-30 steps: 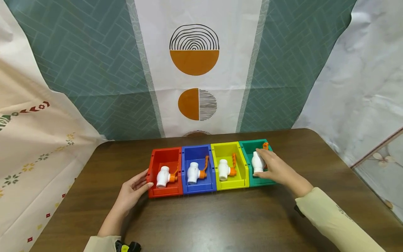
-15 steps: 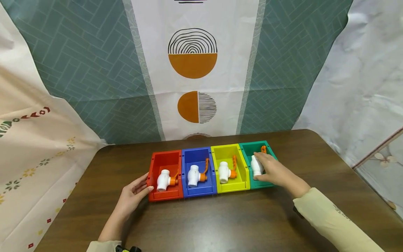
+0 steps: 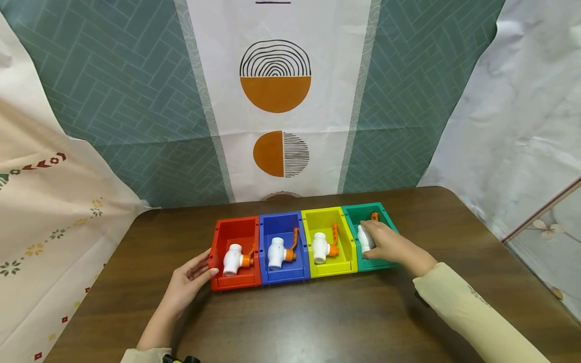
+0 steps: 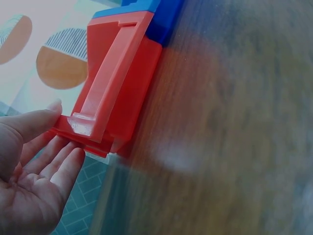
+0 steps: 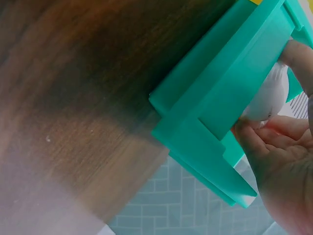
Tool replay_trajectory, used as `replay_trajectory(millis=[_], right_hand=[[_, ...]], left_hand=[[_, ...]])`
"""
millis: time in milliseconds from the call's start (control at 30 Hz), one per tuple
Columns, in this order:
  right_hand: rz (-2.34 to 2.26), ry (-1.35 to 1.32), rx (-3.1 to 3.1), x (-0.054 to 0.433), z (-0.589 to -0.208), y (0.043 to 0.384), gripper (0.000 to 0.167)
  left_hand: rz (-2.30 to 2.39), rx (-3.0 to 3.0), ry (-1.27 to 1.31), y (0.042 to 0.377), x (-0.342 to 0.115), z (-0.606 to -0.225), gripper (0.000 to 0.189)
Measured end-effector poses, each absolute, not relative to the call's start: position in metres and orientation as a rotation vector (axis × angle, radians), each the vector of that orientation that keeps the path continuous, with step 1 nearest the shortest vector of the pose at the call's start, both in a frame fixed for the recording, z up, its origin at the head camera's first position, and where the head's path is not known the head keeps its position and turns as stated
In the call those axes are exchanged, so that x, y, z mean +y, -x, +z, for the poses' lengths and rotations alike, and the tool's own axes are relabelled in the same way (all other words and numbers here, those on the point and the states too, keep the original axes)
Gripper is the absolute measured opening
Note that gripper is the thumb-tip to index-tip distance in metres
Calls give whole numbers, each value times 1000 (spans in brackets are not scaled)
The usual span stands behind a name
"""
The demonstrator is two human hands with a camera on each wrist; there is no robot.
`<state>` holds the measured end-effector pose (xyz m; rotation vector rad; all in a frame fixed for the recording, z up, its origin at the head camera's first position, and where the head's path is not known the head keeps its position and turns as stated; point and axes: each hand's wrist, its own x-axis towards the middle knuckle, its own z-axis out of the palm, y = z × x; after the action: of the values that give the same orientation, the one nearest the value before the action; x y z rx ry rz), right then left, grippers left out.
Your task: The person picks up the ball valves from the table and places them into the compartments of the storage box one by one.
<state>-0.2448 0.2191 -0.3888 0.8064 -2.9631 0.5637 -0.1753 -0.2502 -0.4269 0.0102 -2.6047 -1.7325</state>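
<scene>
Four-coloured joined storage bins stand in a row, a white ball valve with an orange handle in each. My left hand (image 3: 186,282) pinches the left edge of the red bin (image 3: 236,283), thumb at the rim and fingers along its outer side, as the left wrist view (image 4: 39,166) also gives. Inside the green bin (image 3: 369,207) at the right end, my right hand (image 3: 386,245) grips a white ball valve (image 3: 364,239) between thumb and fingers. The hand covers much of that valve; a bit of its orange handle (image 3: 374,217) shows behind. In the right wrist view, the valve's white body (image 5: 269,95) lies between the fingers.
The blue bin (image 3: 285,276) and the yellow bin (image 3: 333,270) stand between, with a ball valve (image 3: 276,253) and another ball valve (image 3: 320,248) inside. They sit on a brown wooden table (image 3: 290,322). Patterned cloth (image 3: 150,101) hangs behind the table.
The head view has shifted slightly. My right hand stays at the valve in the green bin, its fingers covering a little more of it; the left hand keeps its place at the red bin.
</scene>
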Motion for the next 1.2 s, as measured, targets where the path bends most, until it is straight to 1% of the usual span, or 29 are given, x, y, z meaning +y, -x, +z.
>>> replay_trajectory(millis=[267,1200], right_hand=[[559,-766,-3068,216,-388,250,75],[474,-774,-3182,209,-385,259,73]], left_hand=[[-1722,-2625,-18,177,-251,-425,60],[-1717,-2589,20,175,-250,-426,58]])
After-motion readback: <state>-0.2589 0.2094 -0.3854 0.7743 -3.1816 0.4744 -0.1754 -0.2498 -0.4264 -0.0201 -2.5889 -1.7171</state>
